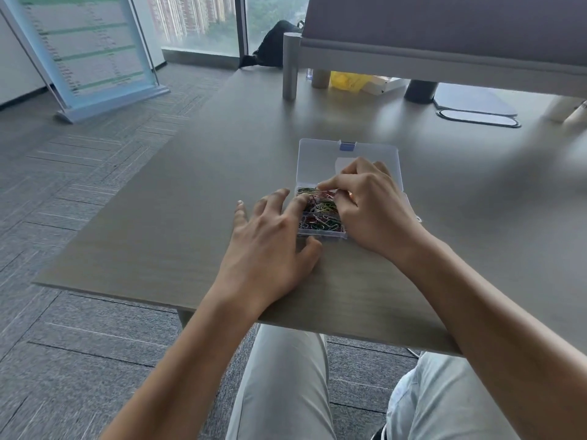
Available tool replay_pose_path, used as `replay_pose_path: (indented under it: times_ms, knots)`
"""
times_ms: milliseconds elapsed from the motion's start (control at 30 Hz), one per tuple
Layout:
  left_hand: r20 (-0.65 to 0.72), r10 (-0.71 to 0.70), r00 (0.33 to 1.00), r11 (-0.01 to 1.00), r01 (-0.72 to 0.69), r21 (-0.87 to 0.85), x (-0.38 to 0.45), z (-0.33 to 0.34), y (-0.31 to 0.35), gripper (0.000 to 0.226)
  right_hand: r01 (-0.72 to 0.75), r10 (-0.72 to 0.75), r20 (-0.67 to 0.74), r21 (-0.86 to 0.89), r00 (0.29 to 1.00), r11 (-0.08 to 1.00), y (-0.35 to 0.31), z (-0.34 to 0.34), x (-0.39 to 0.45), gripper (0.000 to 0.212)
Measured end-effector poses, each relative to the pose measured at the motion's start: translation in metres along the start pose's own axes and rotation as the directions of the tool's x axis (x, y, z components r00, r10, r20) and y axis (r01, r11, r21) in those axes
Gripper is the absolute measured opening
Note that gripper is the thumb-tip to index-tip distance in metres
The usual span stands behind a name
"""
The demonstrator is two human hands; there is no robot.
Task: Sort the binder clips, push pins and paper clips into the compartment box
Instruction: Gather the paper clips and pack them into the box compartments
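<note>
Clear compartment box [349, 160] on table [190, 217], lid open. Right hand [368, 204] pinches paper clips [324, 214] inside it. Left hand [270, 246] rests with fingers spread, holding nothing, at the box's left edge.

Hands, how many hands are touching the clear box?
2. The left hand rests at the clear box near-left corner; the right hand reaches over it, pinching among paper clips.

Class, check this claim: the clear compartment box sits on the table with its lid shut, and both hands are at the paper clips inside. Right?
Not quite. The head view shows the lid open, lying flat beyond the compartment box; left hand and right hand are at the paper clips.
</note>
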State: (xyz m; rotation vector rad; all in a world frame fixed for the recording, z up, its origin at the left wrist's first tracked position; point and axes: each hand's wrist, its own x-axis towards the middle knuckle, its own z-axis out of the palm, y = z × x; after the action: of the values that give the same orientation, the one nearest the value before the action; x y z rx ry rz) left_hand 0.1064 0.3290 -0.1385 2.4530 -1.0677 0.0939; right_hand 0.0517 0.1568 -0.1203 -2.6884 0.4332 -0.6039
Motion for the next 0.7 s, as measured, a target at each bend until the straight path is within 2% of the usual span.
replay_pose_path:
  times_ms: [233,467,700]
  knots:
    - [-0.042,-0.014,0.999,1.0,0.013,-0.026,-0.002,-0.001,0.0,0.071,0.043,-0.04,-0.072,0.045,0.997,0.998,-0.002,-0.01,-0.026,0.04]
    - [0.029,0.072,0.997,0.997,-0.072,0.009,-0.012,-0.001,-0.002,0.063,0.073,-0.073,0.004,-0.079,0.997,0.994,-0.008,-0.007,-0.05,0.05]
    - [0.02,0.082,0.996,0.997,-0.082,0.001,-0.013,0.0,-0.002,0.066,-0.01,0.012,-0.188,0.011,0.982,1.0,-0.012,-0.004,-0.07,0.04]
